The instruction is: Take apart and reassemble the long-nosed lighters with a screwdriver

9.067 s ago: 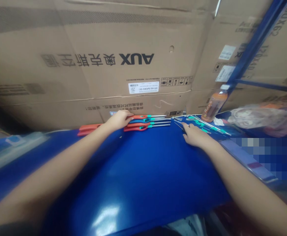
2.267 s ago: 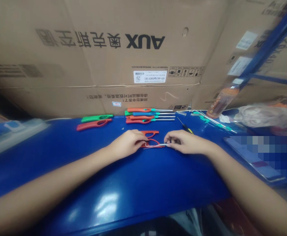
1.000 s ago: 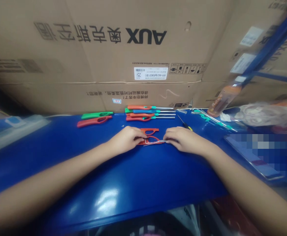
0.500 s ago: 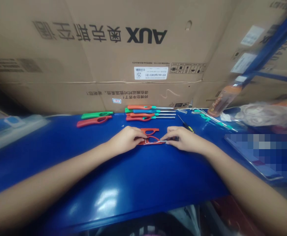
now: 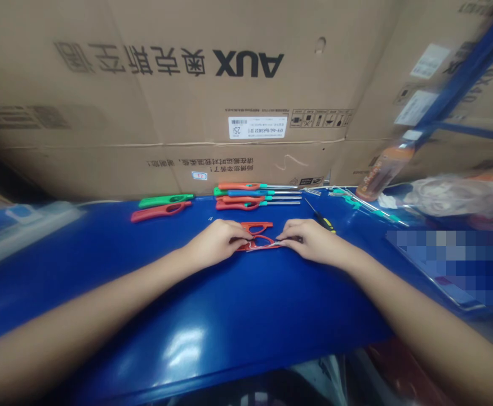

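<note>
An orange lighter casing half (image 5: 263, 239) with a large trigger hole lies on the blue table between my hands. My left hand (image 5: 217, 241) pinches its rear end, thumb and fingertips closed. A thin white wire (image 5: 252, 245) runs along the casing's near edge. At the front end, my right hand (image 5: 309, 239) has closed its fingertips on the wire; what else they hold is hidden. Just behind lies a second orange casing half (image 5: 260, 226), close to the left fingers.
Several long-nosed lighters (image 5: 246, 193) with metal tubes lie along the back. Green (image 5: 161, 200) and red casings (image 5: 159, 212) are left of them. A screwdriver (image 5: 323, 221), teal-tipped tubes (image 5: 375, 211), and an orange bottle (image 5: 385, 172) are at right. Cardboard boxes (image 5: 145, 113) wall the back.
My right fingertips have shifted slightly left and turned at the casing's front end. The left hand keeps its pinch, and the casing has hardly moved.
</note>
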A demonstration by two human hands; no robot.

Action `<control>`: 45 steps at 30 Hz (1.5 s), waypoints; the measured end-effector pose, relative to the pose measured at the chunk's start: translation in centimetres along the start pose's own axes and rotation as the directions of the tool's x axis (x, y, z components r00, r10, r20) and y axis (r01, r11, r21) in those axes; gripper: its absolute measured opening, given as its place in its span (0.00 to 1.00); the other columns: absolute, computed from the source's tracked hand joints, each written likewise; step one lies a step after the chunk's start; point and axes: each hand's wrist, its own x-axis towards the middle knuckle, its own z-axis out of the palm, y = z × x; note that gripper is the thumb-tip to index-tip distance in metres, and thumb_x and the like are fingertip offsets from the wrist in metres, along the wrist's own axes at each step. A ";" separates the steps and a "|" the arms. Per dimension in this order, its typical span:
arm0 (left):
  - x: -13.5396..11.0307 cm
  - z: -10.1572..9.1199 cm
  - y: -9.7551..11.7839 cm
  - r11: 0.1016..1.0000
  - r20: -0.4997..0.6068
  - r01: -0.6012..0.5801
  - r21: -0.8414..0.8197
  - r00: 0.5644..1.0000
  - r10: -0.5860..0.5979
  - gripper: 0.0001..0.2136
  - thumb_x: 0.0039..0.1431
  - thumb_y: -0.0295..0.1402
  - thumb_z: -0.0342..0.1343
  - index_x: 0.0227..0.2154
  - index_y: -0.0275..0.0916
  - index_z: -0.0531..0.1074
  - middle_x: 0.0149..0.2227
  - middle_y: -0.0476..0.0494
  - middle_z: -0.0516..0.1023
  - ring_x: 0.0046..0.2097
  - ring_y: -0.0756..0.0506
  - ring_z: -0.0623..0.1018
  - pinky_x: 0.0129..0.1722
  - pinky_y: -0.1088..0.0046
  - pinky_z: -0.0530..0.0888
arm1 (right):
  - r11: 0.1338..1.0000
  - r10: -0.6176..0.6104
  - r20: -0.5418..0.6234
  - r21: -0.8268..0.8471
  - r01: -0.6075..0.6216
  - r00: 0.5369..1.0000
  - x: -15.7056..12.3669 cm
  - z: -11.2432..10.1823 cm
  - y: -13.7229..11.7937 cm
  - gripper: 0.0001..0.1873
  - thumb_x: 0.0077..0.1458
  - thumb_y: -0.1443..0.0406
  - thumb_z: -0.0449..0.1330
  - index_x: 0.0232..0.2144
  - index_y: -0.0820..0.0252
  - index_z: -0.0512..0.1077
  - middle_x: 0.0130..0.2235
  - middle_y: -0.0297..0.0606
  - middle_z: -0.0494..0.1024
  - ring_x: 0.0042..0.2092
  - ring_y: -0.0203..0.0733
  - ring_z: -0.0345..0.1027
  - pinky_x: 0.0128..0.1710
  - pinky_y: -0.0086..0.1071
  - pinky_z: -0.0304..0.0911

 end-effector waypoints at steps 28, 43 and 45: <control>0.2 1.1 0.9 0.993 -0.011 -0.027 -0.118 1.000 0.026 0.09 0.62 0.24 0.58 0.42 0.38 0.82 0.38 0.42 0.85 0.39 0.45 0.83 0.44 0.69 0.78 | 0.932 0.218 0.209 -0.335 -0.139 0.953 0.3 -2.0 -3.1 0.06 0.55 0.71 0.63 0.27 0.59 0.77 0.33 0.39 0.79 0.34 0.42 0.69 0.33 0.33 0.56; 0.3 0.7 1.0 0.997 0.012 -0.003 -0.077 1.000 0.004 0.09 0.62 0.24 0.59 0.42 0.39 0.82 0.39 0.44 0.85 0.40 0.45 0.83 0.44 0.70 0.78 | 0.995 -0.025 0.228 -0.087 0.046 0.973 -0.7 -2.6 -0.8 0.13 0.62 0.69 0.57 0.42 0.58 0.81 0.41 0.41 0.80 0.42 0.42 0.73 0.45 0.33 0.66; 0.2 0.6 1.0 0.997 0.013 -0.002 -0.073 1.000 0.003 0.09 0.62 0.25 0.59 0.42 0.39 0.82 0.40 0.44 0.85 0.40 0.45 0.83 0.44 0.71 0.78 | 0.994 -0.033 0.232 -0.092 0.056 0.972 -0.9 -2.5 -0.6 0.14 0.61 0.69 0.59 0.46 0.58 0.79 0.43 0.42 0.79 0.43 0.43 0.73 0.45 0.34 0.66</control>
